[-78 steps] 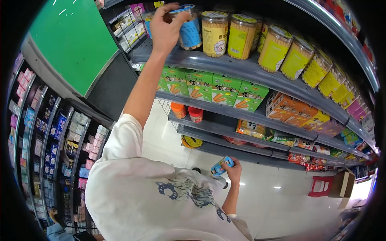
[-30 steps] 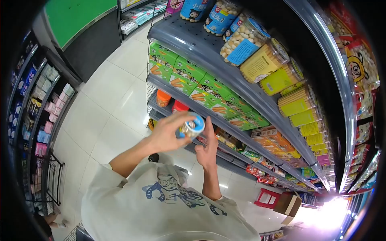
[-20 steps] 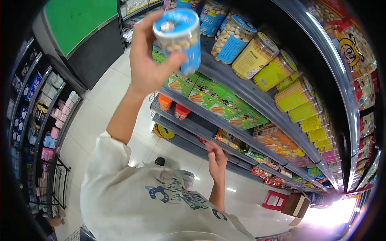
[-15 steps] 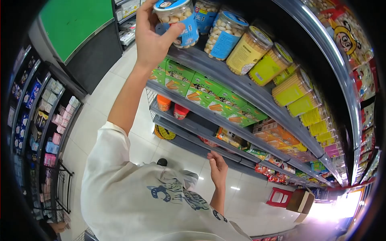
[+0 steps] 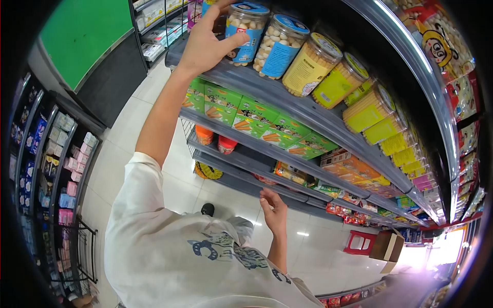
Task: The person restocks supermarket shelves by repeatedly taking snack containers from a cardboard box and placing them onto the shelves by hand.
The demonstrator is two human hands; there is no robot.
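Left grip: spread wide, the left hand (image 5: 208, 47) has its thumb across the front of a blue-labelled jar (image 5: 243, 43), fingertips up by the lid; whether it bears any weight, I can't tell.
Right grip: loosely curled, thumb apart, the right hand (image 5: 275, 209) holds nothing, well below the top shelf (image 5: 257, 84).
Blue-labelled jar: upright at the shelf's front, just beside a second blue jar (image 5: 280, 49), then a yellow-labelled jar (image 5: 309, 66).
Lower shelf: green boxes (image 5: 249, 118) in a row.
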